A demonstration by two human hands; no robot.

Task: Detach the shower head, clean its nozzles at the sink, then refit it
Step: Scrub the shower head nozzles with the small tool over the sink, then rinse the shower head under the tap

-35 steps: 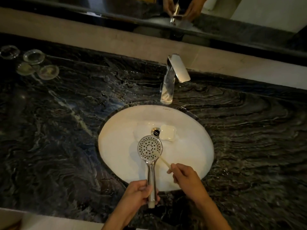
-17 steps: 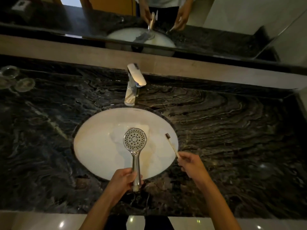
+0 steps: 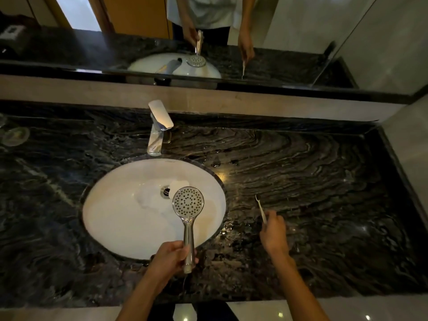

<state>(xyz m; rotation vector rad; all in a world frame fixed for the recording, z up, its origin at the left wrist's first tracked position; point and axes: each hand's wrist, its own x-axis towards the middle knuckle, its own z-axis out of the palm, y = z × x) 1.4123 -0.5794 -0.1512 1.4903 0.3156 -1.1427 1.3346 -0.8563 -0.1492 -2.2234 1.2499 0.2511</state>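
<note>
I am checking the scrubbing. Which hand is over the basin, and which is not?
The left hand, gripping the shower head; the right hand holds the toothbrush over the marble countertop.

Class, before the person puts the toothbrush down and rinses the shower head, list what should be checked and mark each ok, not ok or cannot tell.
1. Left hand has a firm grip on the shower head handle: ok.
2. Nozzle face turned up, in view for inspection: ok.
3. Head held over the sink: ok.
4. Toothbrush, in the right hand, clear of the nozzles, over the countertop: ok.
5. Nozzles free of deposit: cannot tell.
6. Faucet running: cannot tell, no stream visible.
</note>
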